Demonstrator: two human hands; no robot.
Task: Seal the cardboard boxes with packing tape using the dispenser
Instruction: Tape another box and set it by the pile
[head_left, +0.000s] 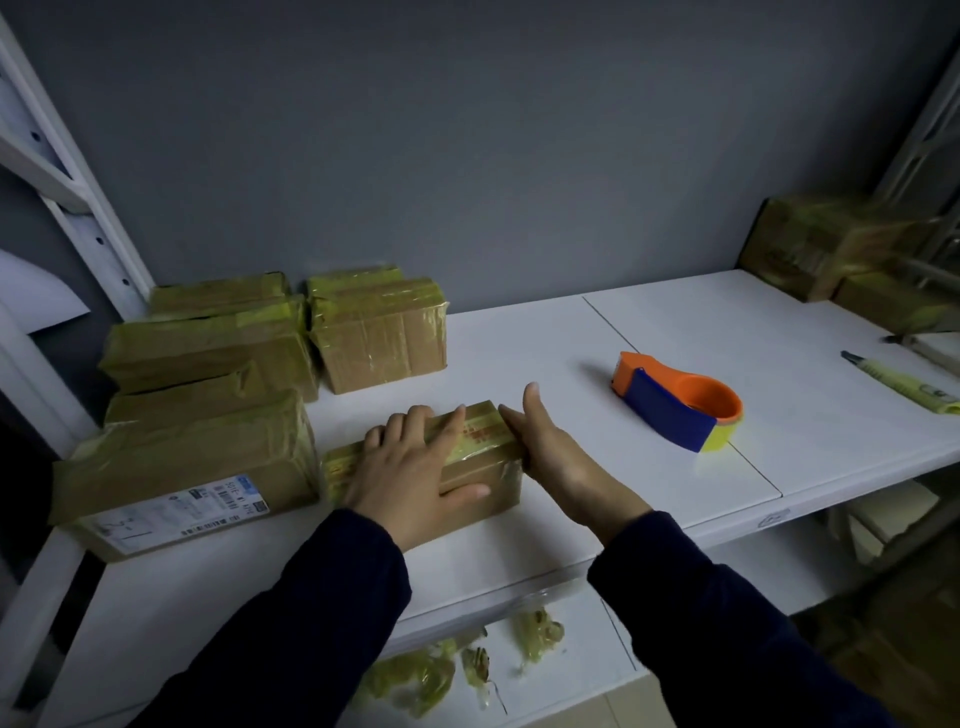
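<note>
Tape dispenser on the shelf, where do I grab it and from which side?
Grip the tape dispenser by its blue panel and orange ring, right hand coming from above: the ring's opening faces up, so it can probably hook in. Avoid the yellow tape end at its near right.

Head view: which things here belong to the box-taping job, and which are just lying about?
Job: small box pressed by left hand and right hand; tape dispenser; taped boxes at left.
Lying about: yellow pen-like tool; crumpled tape scraps on the lower shelf.
</note>
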